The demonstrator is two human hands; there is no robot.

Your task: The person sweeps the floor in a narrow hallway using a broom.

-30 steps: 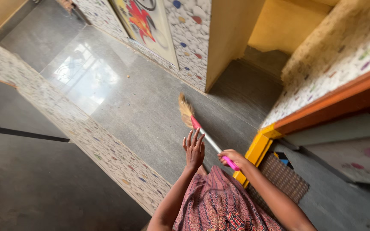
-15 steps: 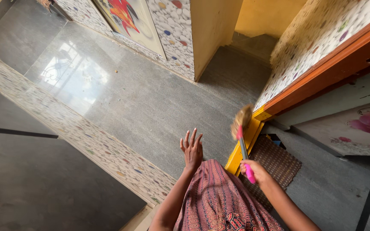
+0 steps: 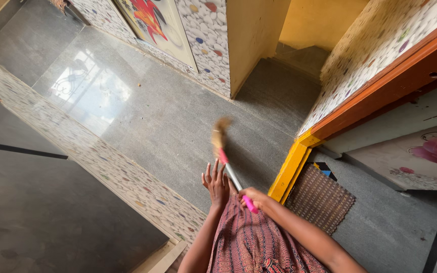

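Head view: right hand (image 3: pixel 253 196), clamped on the pink-handled broom (image 3: pixel 227 162), is swinging its bristles back from the yellow door frame (image 3: pixel 289 169) onto the grey floor (image 3: pixel 178 126), left hand (image 3: pixel 216 183) hovering open-fingered.

Daylight scene, evenly bright. Window glare reflected as white patch on polished grey floor (image 3: pixel 94 88). Soft shadow beside yellow wall (image 3: pixel 249 35). Broom head (image 3: pixel 221 132) motion-blurred. Wide-angle lens bends lines toward frame edges.
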